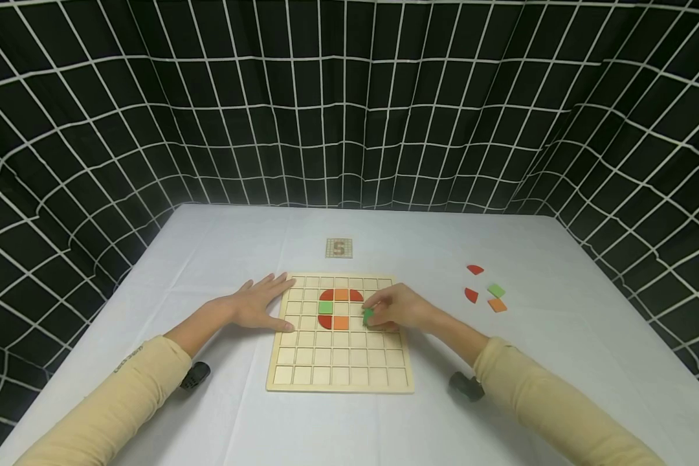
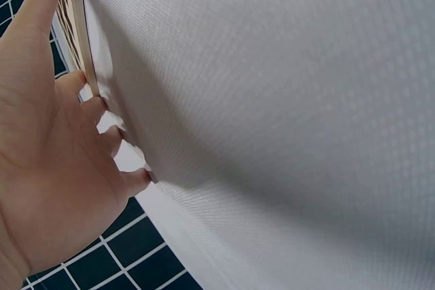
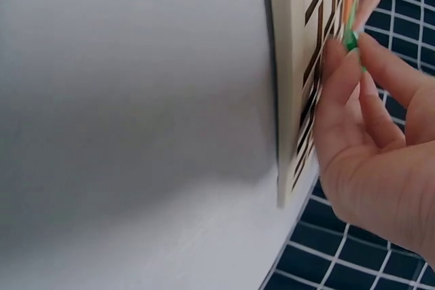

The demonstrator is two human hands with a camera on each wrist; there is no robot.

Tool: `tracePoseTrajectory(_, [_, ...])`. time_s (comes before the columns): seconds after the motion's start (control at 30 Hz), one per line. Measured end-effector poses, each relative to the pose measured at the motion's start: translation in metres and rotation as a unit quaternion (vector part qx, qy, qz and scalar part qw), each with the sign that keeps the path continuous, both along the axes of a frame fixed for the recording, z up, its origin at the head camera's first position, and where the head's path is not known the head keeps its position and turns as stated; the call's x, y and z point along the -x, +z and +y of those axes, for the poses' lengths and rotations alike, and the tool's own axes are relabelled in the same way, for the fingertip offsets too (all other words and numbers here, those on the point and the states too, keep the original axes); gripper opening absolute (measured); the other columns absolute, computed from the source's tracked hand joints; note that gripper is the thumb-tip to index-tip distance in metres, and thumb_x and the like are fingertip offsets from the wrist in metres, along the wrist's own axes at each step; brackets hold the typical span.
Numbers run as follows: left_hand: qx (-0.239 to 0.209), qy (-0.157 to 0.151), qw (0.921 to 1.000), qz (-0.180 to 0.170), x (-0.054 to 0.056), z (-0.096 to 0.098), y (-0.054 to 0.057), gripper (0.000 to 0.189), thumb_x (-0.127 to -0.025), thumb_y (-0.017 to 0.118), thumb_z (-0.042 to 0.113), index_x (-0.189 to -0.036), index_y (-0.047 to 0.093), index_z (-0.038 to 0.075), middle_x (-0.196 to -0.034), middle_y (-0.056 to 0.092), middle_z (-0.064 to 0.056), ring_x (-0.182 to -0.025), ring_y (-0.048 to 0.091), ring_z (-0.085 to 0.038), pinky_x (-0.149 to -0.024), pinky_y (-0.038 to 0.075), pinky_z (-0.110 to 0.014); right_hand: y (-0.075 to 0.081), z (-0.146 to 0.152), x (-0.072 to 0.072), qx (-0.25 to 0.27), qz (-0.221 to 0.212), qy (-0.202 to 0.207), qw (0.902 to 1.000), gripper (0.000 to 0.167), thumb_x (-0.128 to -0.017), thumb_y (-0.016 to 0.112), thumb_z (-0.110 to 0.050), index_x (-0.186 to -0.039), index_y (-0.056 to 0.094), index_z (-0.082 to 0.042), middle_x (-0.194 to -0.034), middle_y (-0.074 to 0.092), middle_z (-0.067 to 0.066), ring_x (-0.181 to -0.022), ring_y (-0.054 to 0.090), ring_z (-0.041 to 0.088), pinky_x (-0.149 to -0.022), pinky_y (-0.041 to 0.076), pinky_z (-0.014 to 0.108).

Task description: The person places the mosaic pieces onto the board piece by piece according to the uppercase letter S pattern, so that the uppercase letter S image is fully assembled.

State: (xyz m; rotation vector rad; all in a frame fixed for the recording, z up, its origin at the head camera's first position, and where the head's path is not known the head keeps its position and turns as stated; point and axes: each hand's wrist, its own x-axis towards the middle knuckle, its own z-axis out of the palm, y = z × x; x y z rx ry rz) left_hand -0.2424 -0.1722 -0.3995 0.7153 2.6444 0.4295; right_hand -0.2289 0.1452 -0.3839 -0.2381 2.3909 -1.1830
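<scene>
A wooden grid board (image 1: 320, 375) lies on the white table, with red quarter-circle tiles (image 1: 325, 321), orange square tiles (image 1: 340, 323) and a light green square tile (image 1: 325, 307) set in its upper cells. My right hand (image 1: 400, 307) pinches a green tile (image 1: 368, 315) between thumb and fingers over the board's right part. In the right wrist view the same green tile (image 3: 351, 40) shows at the fingertips, partly hidden. My left hand (image 1: 255, 304) rests at the board's left edge, fingers spread and thumb on its rim; the left wrist view shows the palm (image 2: 54, 161) and the board's edge (image 2: 83, 32).
Right of the board lie loose tiles: two red quarter-circles (image 1: 471, 295), a light green square (image 1: 496, 290) and an orange square (image 1: 498, 305). A small card with an S-like pattern (image 1: 339, 248) lies beyond the board. A black curtain with white grid lines (image 1: 349, 116) surrounds the table.
</scene>
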Motion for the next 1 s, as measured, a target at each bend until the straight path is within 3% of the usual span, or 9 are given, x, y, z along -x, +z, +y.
tracePoseTrajectory(0.27, [-0.004, -0.001, 1.0000, 0.000, 0.002, -0.001, -0.002, 0.103, -0.080, 0.063, 0.063, -0.153, 0.016, 0.008, -0.157, 0.009, -0.017, -0.142, 0.005, -0.040, -0.108, 0.003, -0.065, 0.003, -0.015, -0.003, -0.043, 0.017, 0.000, 0.9989, 0.024, -0.079, 0.077, -0.007, -0.103, 0.073, -0.009, -0.069, 0.061, 0.002, -0.058, 0.051, 0.014, -0.053, 0.042, 0.021])
tracePoseTrajectory(0.5, [-0.002, -0.001, 1.0000, -0.001, 0.001, -0.001, -0.002, 0.103, -0.080, 0.063, 0.064, -0.153, 0.016, 0.008, -0.157, 0.009, -0.016, -0.142, 0.005, -0.039, -0.108, 0.003, -0.065, 0.001, -0.022, -0.004, -0.043, 0.016, 0.004, 0.9989, 0.022, -0.079, 0.076, -0.005, -0.101, 0.072, -0.006, -0.068, 0.064, 0.003, -0.058, 0.054, 0.013, -0.056, 0.047, 0.023])
tracePoseTrajectory(0.73, [0.003, 0.001, 1.0000, 0.000, 0.002, -0.001, -0.003, 0.104, -0.079, 0.062, 0.065, -0.153, 0.016, 0.009, -0.158, 0.009, -0.016, -0.142, 0.005, -0.039, -0.108, 0.003, -0.064, -0.001, -0.024, -0.004, -0.048, 0.026, 0.007, 0.9985, 0.017, -0.080, 0.076, -0.004, -0.096, 0.073, -0.006, -0.064, 0.061, 0.004, -0.054, 0.049, 0.013, -0.052, 0.041, 0.020])
tracePoseTrajectory(1.0, [0.002, 0.000, 1.0000, 0.002, 0.002, 0.000, -0.002, 0.103, -0.080, 0.063, 0.064, -0.153, 0.016, 0.008, -0.157, 0.009, -0.016, -0.142, 0.005, -0.040, -0.108, 0.003, -0.064, -0.001, -0.025, -0.005, -0.043, 0.029, 0.005, 0.9986, 0.015, -0.080, 0.076, -0.003, -0.094, 0.073, -0.005, -0.063, 0.060, 0.003, -0.056, 0.049, 0.012, -0.053, 0.041, 0.020])
